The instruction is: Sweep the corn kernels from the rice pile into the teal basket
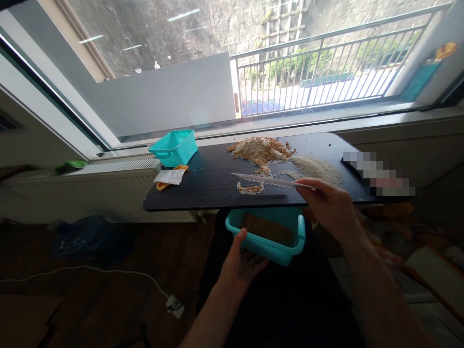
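Observation:
My left hand (pixel 239 263) grips the near left side of a turquoise plastic bin (pixel 286 256), thumb over its rim, just below the table's front edge. Brown beans or similar grains (pixel 266 229) cover the bin's bottom. In my right hand (pixel 326 203) is a thin, flat, pale strip (pixel 266 181), pinched at its right end and seen nearly edge-on; its exact kind I cannot make out. It points left, over the table. Under its tip lies a small cluster of beans and white grains (pixel 250 188). Behind it rises a mixed heap of tan beans and white grains (pixel 259 150).
A pile of white rice-like grains (pixel 317 166) lies right on the dark table (pixel 203 191). At its left stand a second turquoise bin (pixel 177 147) and a folded white-and-orange cloth (pixel 170 177). A window backs the table. A white cable and power strip (pixel 174 306) lie on the floor.

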The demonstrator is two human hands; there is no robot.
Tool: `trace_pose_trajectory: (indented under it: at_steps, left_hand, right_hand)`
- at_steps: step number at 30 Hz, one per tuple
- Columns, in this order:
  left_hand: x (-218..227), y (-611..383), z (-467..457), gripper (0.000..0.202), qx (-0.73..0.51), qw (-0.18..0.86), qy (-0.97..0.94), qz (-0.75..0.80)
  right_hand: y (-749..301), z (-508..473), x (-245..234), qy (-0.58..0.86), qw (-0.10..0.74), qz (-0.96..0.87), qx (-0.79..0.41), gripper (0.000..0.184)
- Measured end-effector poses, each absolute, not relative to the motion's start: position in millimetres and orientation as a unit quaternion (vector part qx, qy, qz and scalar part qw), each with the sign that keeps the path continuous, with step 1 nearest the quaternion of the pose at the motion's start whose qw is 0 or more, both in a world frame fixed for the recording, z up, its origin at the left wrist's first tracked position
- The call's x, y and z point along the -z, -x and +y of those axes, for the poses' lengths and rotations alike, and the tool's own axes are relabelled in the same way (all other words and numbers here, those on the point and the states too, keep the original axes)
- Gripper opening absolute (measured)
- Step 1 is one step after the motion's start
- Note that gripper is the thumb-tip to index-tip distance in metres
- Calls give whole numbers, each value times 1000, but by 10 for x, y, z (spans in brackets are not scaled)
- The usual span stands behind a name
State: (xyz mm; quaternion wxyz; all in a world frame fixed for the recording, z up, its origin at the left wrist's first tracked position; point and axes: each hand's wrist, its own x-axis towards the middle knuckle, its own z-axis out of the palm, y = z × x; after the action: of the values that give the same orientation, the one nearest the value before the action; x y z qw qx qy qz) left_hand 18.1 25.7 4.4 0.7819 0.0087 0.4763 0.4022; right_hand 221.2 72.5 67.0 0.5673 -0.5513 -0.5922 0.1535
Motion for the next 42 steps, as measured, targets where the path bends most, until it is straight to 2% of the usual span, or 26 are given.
trace_pose_trajectory:
  at_steps: [10, 18, 32, 37, 42]
  left_hand:
    - [-24, -136, 272, 51, -418, 773, -16, 477]
    - [-45, -169, 269, 53, -413, 776, -12, 476]
    - [-14, -180, 258, 53, -417, 777, -6, 472]
    - [-26, -43, 264, 55, -437, 764, 3, 475]
    - [-18, 205, 249, 52, -467, 740, 9, 484]
  right_hand:
    - [-2053, 856, -528, 541, 546, -614, -179, 15]
    - [-2096, 684, -611, 538, 524, -629, -203, 13]
    - [-2251, 351, -710, 629, 527, -560, -117, 17]
    - [-2025, 389, -740, 601, 550, -565, -134, 15]
    - [-1613, 569, -706, 560, 523, -629, -133, 17]
